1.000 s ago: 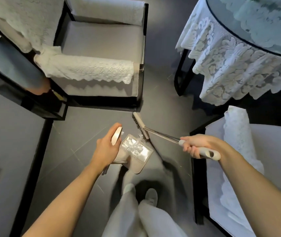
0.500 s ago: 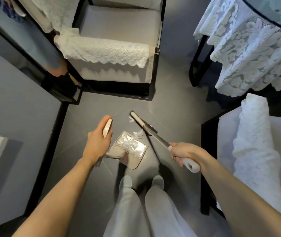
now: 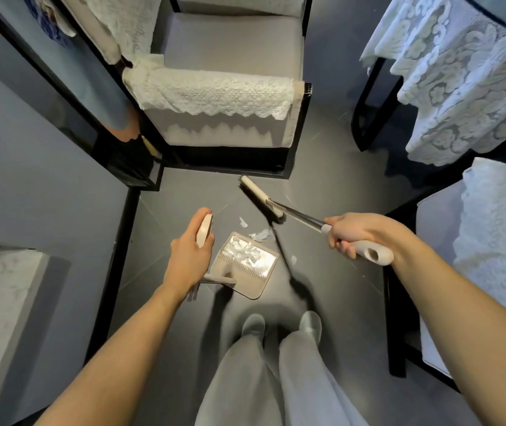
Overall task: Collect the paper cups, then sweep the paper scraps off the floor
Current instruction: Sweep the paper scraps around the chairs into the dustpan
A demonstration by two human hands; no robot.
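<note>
Paper scraps [image 3: 243, 256] piled in dustpan [image 3: 253, 289] on floor [image 3: 322, 179] just ahead of shoes [image 3: 253, 324]; few loose bits [image 3: 260, 235] at pan's mouth. Left hand [image 3: 188, 256] clenched round dustpan's upright handle. Right hand [image 3: 353, 233] wraps broom [image 3: 261, 198] handle, brush head beyond pan, near lace-draped armchair [image 3: 230, 96].

One wide-angle camera, worn on the head, looks steeply down at the nearby floor [image 3: 331, 186]; the wearer's feet [image 3: 253, 324] show low in the middle.
</note>
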